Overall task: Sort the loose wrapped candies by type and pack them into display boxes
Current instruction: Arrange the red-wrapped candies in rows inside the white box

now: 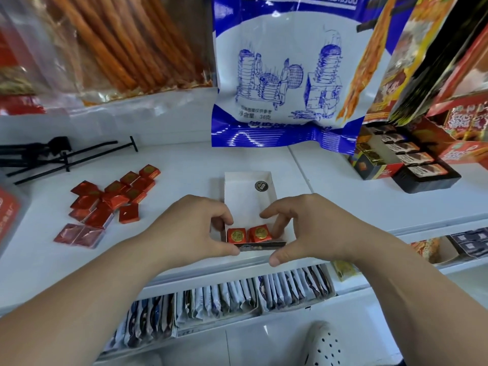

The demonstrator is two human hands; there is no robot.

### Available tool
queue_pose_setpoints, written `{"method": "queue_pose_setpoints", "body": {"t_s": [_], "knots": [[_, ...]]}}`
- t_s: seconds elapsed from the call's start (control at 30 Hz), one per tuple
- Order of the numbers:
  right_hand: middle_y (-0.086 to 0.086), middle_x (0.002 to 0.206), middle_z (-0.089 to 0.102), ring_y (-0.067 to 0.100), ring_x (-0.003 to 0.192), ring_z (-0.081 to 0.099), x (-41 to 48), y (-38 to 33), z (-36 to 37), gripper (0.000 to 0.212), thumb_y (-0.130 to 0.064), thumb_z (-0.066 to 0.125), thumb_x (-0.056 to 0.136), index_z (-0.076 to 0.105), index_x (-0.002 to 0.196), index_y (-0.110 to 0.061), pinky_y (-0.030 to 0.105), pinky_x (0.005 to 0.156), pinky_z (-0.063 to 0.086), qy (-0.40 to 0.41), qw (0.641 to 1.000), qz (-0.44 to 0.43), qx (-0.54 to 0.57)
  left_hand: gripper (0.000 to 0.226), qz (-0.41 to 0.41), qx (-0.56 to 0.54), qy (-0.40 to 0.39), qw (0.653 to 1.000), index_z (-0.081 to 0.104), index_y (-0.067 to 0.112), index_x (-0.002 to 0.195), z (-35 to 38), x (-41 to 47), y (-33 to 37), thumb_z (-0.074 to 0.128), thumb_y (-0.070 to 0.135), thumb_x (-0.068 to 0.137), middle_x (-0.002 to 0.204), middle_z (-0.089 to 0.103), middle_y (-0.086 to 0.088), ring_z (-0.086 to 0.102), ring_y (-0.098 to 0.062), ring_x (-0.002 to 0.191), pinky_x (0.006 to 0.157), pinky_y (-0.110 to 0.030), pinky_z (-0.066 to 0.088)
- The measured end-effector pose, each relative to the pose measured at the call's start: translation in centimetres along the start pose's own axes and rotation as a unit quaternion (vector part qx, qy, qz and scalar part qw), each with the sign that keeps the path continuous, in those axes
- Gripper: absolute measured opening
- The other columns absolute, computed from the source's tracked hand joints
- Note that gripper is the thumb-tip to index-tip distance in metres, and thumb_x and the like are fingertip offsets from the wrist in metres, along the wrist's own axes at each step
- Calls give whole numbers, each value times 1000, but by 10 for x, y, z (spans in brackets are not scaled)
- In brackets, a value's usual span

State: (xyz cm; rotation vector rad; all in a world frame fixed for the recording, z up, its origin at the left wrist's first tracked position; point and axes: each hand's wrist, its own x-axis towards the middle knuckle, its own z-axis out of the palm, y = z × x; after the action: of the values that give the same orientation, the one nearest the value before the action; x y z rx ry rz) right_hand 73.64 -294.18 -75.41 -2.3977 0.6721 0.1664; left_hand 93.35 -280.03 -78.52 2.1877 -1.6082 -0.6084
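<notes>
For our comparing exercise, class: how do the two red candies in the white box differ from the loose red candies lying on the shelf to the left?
The boxed candies stand side by side in the white box, gold seals showing; the loose candies lie scattered and overlapping on the shelf, several showing plain red backs. Both are square, red-foil wrapped.

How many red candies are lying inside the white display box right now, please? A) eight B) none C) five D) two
D: just two red candies with gold seals sit side by side at the near end of the white display box.
</notes>
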Motion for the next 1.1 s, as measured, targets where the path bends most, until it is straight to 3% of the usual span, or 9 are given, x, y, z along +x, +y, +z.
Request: {"method": "queue_pose_setpoints", "body": {"t_s": [0.1,0.23,0.47,0.6,0.77,0.83,0.93,1.0,1.1], "knots": [[-20,97,70,-12,81,59,4,0,10,62,-46,88,64,63,121,-37,13,74,44,16,1000,-4,-20,50,3,-7,-1,1000,69,38,103,0,0,-1,85,56,59,75,57,22,55,4,74,60,-9,35],[-19,97,71,-16,75,56,7,2,18,45,-35,82,74,67,117,-35,13,68,41,36,999,-15,-26,51,13,-15,-10,1000,69,38,107,1,-1,-7,86,53,61,81,61,23,57,2,77,64,-11,40],[-17,104,71,-24,69,50,11,5,20,48,-31,73,86,58,130,-38,7,65,37,61,996,-23,-62,56,24,-58,27,998,65,38,119,10,-2,-16,84,48,67,91,63,22,57,-1,78,73,-20,49],[-18,96,70,-7,68,55,13,-7,13,62,-58,74,75,54,131,-42,25,76,50,127,987,21,-92,68,41,-49,53,997,57,41,128,3,-6,-18,82,54,65,103,61,21,55,-3,82,77,-24,50],[-16,80,68,-2,62,55,16,-29,18,44,-59,66,81,66,118,-33,24,67,47,284,957,-8,-61,30,6,-13,191,981,70,30,106,-30,-24,-49,76,40,78,91,62,17,55,-3,73,69,-22,45],[-16,85,68,1,76,63,19,-41,34,39,-53,66,83,68,116,-31,29,77,53,277,959,-33,-52,17,-56,4,244,968,72,28,96,-43,-35,-70,76,30,79,88,62,12,56,-8,73,70,-26,46],[-13,101,66,4,83,59,29,-69,67,35,-44,66,87,68,118,-28,31,82,53,225,969,-92,-44,8,-152,29,247,957,70,31,82,-58,-56,-99,75,32,76,85,65,7,61,-15,70,62,-28,49],[-6,119,62,11,101,58,40,-89,87,40,-42,64,90,64,126,-26,32,91,49,160,975,-133,-72,13,-178,27,234,955,70,30,79,-62,-69,-113,76,40,74,79,65,8,61,-10,63,57,-26,48],[-3,148,42,23,129,42,62,-118,108,59,-46,60,90,45,145,-32,42,107,38,93,970,-159,-159,27,-165,57,221,959,70,30,82,-58,-81,-121,76,52,68,82,60,9,58,-12,73,65,-28,49]]}}
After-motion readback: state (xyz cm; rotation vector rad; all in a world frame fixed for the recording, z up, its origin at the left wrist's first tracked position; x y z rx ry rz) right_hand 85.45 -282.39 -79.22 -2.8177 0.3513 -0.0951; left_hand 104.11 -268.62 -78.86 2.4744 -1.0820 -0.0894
